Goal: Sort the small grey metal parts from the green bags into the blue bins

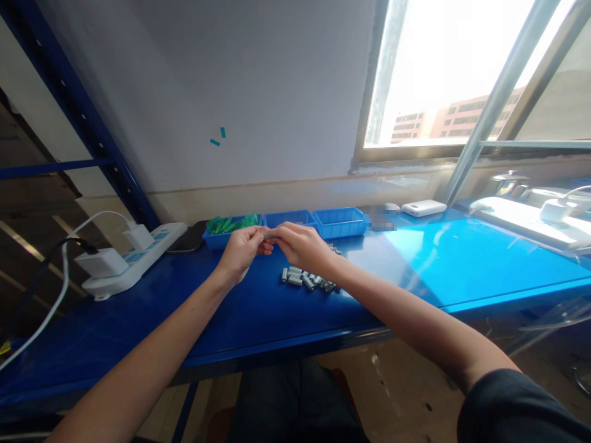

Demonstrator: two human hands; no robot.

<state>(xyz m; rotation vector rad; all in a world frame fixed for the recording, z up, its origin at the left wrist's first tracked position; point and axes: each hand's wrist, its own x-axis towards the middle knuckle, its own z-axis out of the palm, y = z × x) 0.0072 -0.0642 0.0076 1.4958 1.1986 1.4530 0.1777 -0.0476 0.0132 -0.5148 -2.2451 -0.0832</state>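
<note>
Dark sleeve on my right arm is cut off at the corner. Held above the blue bench is a small grey piece, mostly hidden by my fingers and too tiny to identify. My left hand and right hand meet there, fingertips pinched on it, both arms stretched forward. My right wrist partly covers a heap of small metal parts. Blue bins stand behind.
</note>
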